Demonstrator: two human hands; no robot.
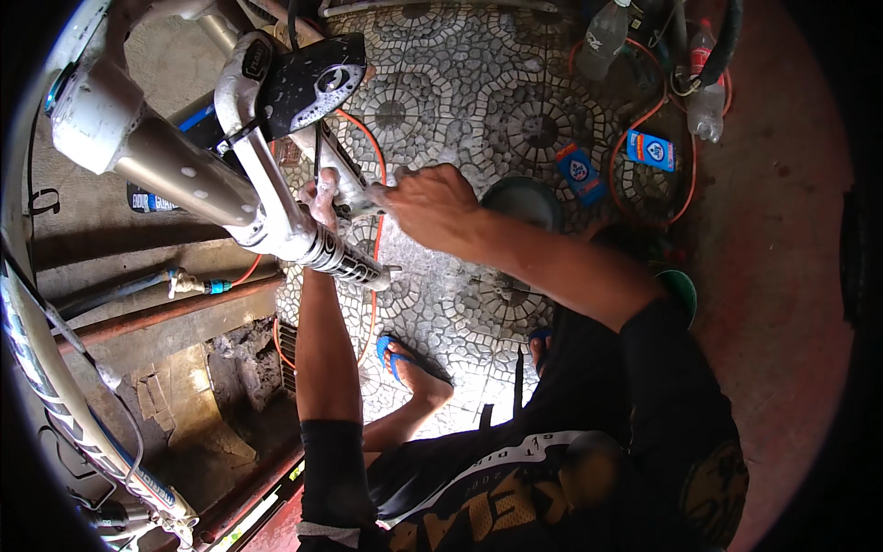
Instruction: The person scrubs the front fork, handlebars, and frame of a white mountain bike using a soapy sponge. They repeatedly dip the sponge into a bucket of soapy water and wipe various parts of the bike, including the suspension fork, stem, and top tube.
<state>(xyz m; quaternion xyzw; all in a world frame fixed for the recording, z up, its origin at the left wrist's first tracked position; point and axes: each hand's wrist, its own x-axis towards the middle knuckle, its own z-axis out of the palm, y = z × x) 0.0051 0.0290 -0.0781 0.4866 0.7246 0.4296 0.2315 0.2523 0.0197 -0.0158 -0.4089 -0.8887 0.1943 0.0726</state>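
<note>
A bicycle suspension fork [198, 175] with a tan upper tube and white lower legs slants across the upper left, spotted with suds. Wet foam also covers the black mudguard [317, 78] fixed to it. My left hand [322, 198] reaches up behind the near leg, its fingers curled round the fork's far leg; the near leg partly hides it. At the lower end of that far leg, my right hand [430, 207] is closed, knuckles up. Whatever lies within its fingers is too covered to name.
Beyond my right forearm stands a dark bucket [522, 201], with a green bucket [679, 293] nearer me. Two blue packets [651, 150] lie on the patterned stone floor [423, 120], beside an orange hose [692, 184] and plastic bottles [706, 110]. A bicycle frame tube [69, 405] rises at left.
</note>
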